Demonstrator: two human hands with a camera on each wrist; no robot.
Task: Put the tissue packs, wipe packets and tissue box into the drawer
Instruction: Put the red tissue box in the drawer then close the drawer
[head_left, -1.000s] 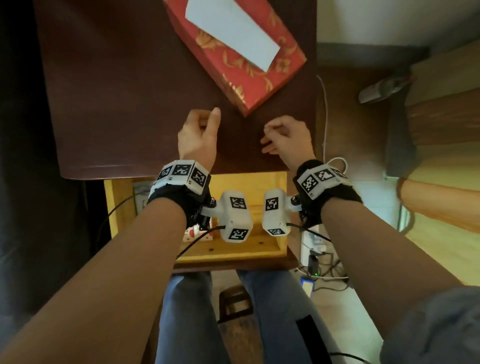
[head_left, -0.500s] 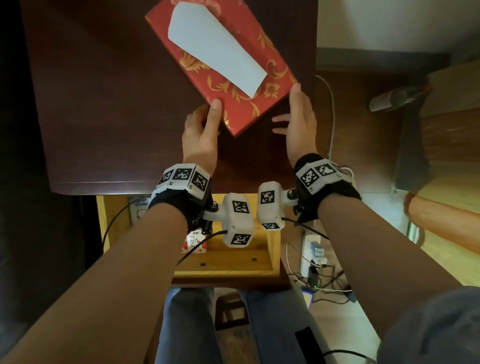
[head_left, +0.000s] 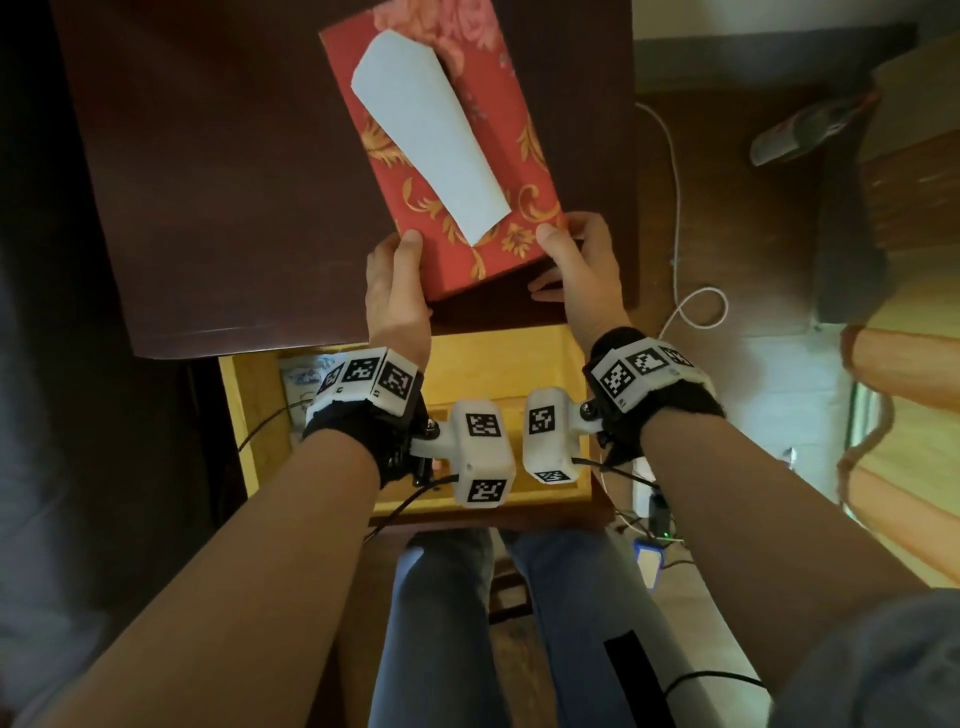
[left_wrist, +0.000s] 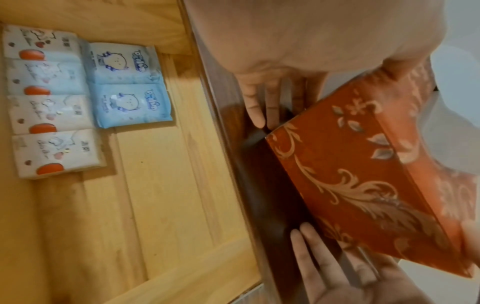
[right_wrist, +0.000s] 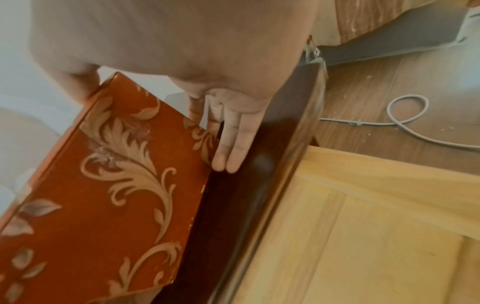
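A red tissue box (head_left: 395, 156) with gold scrolls and a white tissue on top lies slanted on the dark brown table (head_left: 234, 182). My left hand (head_left: 400, 275) grips its near left corner, thumb on top and fingers down the near side (left_wrist: 259, 115). My right hand (head_left: 576, 260) grips the near right corner the same way, with fingers (right_wrist: 228, 148) along the box's end. Below the table edge the yellow wooden drawer (head_left: 498, 358) stands open. Inside it, several white tissue packs (left_wrist: 49, 115) and two blue wipe packets (left_wrist: 130, 84) lie in rows in one corner.
Most of the drawer floor (left_wrist: 168, 185) beside the packs is bare wood. A white cable (head_left: 675, 208) loops on the floor to the right of the table. A power strip with plugs (head_left: 654, 514) lies by my knees (head_left: 441, 623).
Both hands went from loosely curled at the table's front edge forward to the box and took hold of its near corners. The box now lies nearer and turned more lengthwise.
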